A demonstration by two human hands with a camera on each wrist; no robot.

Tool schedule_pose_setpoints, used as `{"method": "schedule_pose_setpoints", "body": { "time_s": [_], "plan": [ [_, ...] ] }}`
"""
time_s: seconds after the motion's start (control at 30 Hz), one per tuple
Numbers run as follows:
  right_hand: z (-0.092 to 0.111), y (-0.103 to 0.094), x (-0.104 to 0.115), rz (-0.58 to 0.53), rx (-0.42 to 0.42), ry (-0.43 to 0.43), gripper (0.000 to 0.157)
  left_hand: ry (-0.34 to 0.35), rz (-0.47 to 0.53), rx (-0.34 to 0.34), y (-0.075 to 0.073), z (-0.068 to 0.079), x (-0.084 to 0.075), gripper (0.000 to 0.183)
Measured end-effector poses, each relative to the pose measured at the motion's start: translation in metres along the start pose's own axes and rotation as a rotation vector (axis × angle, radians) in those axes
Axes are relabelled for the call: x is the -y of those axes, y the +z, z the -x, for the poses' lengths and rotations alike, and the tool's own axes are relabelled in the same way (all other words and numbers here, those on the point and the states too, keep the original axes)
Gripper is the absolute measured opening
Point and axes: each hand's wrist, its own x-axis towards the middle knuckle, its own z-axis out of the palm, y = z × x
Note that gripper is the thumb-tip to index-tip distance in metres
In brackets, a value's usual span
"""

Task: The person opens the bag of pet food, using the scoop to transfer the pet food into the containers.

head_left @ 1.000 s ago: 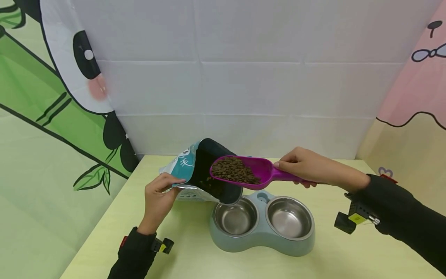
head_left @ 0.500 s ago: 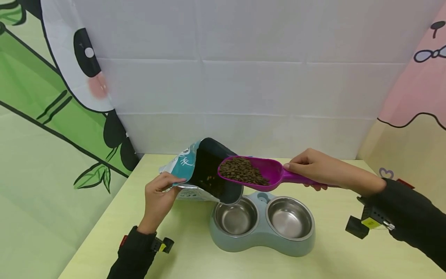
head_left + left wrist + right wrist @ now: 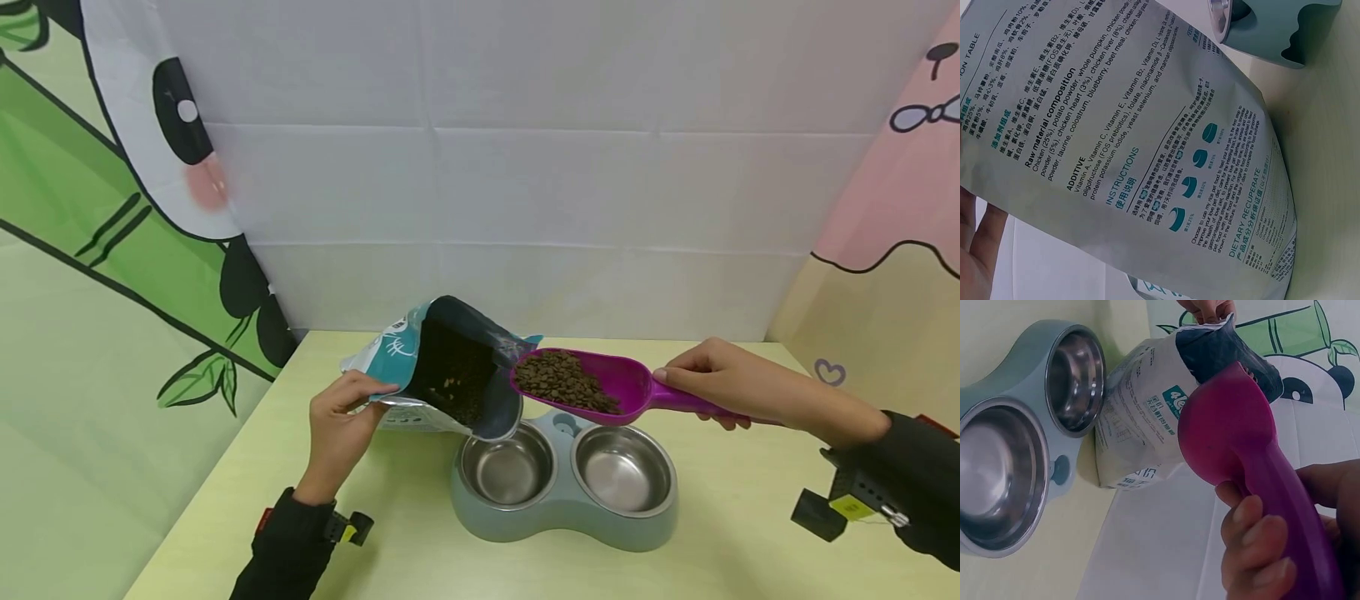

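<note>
My left hand (image 3: 342, 429) pinches the rim of a teal and white pet food bag (image 3: 401, 358), whose wide mouth tilts toward the right. Dark kibble shows inside. In the left wrist view the bag's printed back (image 3: 1147, 150) fills most of the picture. My right hand (image 3: 723, 383) grips the handle of a magenta scoop (image 3: 630, 379), fingers wrapped round it in the right wrist view. Brown kibble (image 3: 562, 382) is heaped in the scoop's front. The scoop hangs just right of the bag's mouth, above the back of a double pet bowl (image 3: 566, 517).
The blue-grey bowl stand holds two steel bowls, the left one (image 3: 508, 475) partly under the bag's lip and the right one (image 3: 624, 471) in front of the scoop. All stand on a pale yellow table (image 3: 405, 542). A printed cloth backdrop (image 3: 525, 183) rises behind the table.
My right hand has drawn the loaded scoop to the right and slightly lower, out from over the bag's mouth. The left hand and the bag have hardly moved.
</note>
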Motion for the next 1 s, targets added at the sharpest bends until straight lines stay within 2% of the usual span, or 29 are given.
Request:
{"method": "schedule_pose_setpoints", "body": {
  "time_s": [0.33,0.53,0.77,0.83,1.0],
  "plan": [
    [-0.002,-0.014,-0.028,-0.016,0.001,-0.02,0.026,0.012,-0.006,-0.009,0.012,-0.007,-0.003,0.022],
    [-0.003,-0.024,-0.044,-0.017,0.002,-0.028,0.026,0.029,0.007,-0.004,0.019,-0.01,-0.002,0.004],
    [-0.005,-0.036,-0.061,-0.006,0.009,-0.049,0.028,0.025,-0.011,-0.012,0.026,-0.013,-0.001,0.004],
    [-0.006,-0.039,-0.066,-0.006,0.016,-0.058,0.028,0.02,-0.023,-0.018,0.027,-0.014,-0.002,0.009],
    [-0.012,-0.047,-0.077,-0.011,0.025,-0.061,0.028,0.002,-0.052,-0.038,0.03,-0.008,0.019,0.018]
  ]
}}
